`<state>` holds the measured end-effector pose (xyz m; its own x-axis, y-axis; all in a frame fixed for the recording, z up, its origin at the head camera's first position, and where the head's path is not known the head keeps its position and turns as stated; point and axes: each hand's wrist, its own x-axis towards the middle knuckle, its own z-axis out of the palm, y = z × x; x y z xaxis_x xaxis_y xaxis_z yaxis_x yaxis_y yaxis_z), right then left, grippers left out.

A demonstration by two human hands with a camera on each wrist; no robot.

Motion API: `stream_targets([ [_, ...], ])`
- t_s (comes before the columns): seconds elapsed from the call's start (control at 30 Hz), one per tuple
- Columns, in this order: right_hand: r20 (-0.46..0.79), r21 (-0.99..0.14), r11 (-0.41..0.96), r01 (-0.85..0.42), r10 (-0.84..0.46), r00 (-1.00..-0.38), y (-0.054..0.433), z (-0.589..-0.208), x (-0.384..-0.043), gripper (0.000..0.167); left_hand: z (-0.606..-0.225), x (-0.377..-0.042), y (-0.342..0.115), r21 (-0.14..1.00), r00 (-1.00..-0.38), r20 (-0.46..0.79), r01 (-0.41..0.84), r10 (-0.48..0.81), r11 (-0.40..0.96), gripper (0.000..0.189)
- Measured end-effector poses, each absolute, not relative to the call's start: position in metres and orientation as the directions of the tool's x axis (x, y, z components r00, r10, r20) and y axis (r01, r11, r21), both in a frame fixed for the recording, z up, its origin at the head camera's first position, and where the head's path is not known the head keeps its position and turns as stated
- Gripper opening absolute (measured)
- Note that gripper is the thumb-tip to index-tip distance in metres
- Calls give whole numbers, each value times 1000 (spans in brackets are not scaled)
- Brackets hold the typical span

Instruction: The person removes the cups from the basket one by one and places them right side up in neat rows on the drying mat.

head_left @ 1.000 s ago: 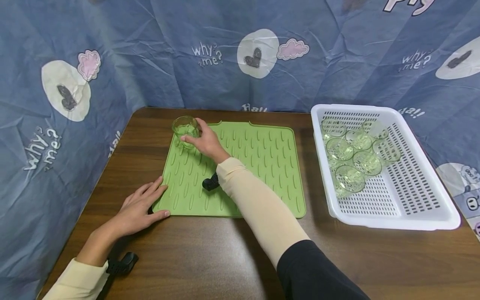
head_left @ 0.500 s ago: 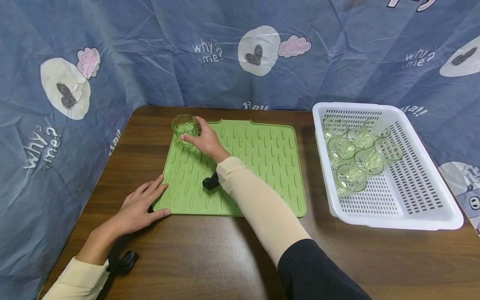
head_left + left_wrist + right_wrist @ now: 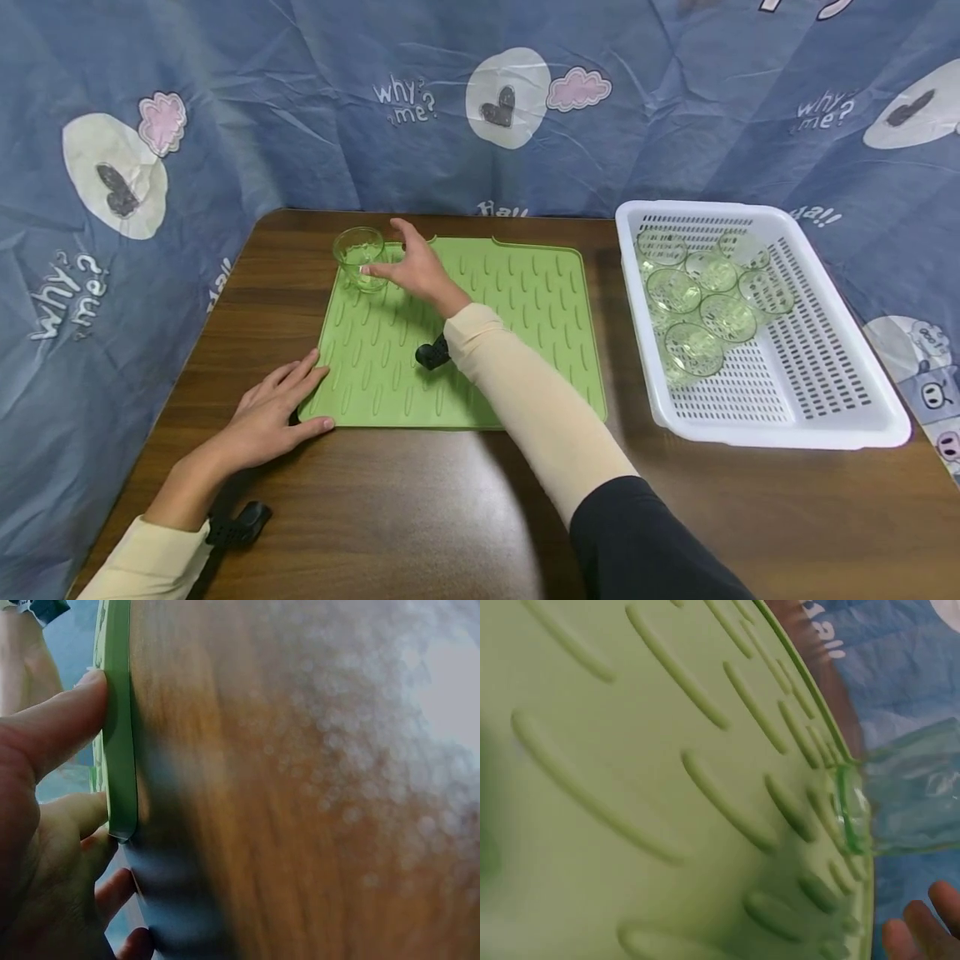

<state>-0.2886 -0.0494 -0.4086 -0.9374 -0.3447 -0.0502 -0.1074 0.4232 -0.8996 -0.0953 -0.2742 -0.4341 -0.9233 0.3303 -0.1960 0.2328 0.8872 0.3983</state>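
A clear drinking glass stands upright at the far left corner of the green ridged mat. Just right of it is my right hand, thumb and fingers spread apart; the thumb overlaps the glass in the head view. In the right wrist view, fingertips show a gap from the glass. My left hand rests at the mat's near left corner with fairly straight fingers. Its thumb touches the mat's edge in the left wrist view.
A white perforated plastic basket stands on the right of the wooden table, with several similar glasses upright in its left part. Behind the table hangs a blue printed cloth.
My right hand has let go of the glass; its fingers have opened and moved slightly right. The glass stays at the mat's corner. My left hand stays at the near corner.
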Motion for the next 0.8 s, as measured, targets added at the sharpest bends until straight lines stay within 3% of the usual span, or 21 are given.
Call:
stream_targets([
  [0.33,10,-889,427,-167,-344,-939,-15,-384,-282,86,-440,-97,-274,402,-921,-172,259,351,878,84],
  [0.63,58,-827,500,-258,-381,-923,11,-345,-250,75,-441,-96,-274,392,-920,-154,277,359,877,83],
  [0.8,144,-787,503,-359,-416,-898,24,-324,-232,71,-441,-97,-275,397,-922,-158,268,353,878,83],
])
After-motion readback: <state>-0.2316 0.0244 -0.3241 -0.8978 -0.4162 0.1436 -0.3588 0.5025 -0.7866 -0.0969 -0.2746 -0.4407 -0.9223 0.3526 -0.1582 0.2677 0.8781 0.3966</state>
